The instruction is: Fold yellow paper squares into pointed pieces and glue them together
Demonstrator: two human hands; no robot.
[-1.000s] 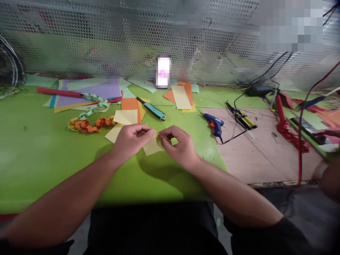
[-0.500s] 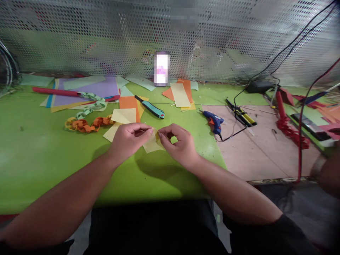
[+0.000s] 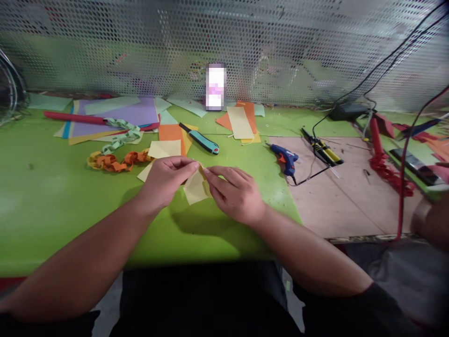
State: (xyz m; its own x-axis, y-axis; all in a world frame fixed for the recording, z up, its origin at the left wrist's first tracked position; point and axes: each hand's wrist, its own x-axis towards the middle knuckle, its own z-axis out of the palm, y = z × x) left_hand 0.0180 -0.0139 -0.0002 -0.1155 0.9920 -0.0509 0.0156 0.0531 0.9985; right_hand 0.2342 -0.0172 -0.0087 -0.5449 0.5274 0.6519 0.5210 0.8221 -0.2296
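Note:
Between my left hand [image 3: 167,181] and my right hand [image 3: 234,196] hangs a folded piece of pale yellow paper [image 3: 194,188]. Both hands pinch its top corner between fingers and thumb, and my fingertips almost meet there. Part of the fold is hidden by my right fingers. Just beyond my left hand lies a loose pale yellow sheet [image 3: 164,149] on an orange strip [image 3: 171,133]. A paper chain of orange and yellow links [image 3: 117,162] lies to the left of it, continuing into mint green links [image 3: 121,135].
A teal utility knife [image 3: 199,138] lies beyond my hands on the green tabletop [image 3: 52,210]. To the right are a blue glue gun [image 3: 285,159], yellow-handled tools [image 3: 322,152] and a red paper chain [image 3: 387,175]. A co-worker's arm [image 3: 430,220] enters at the right edge.
The yellow paper now hangs more upright and looks more folded. My right hand has rotated, its fingers lying lower across the paper. The view has shifted slightly.

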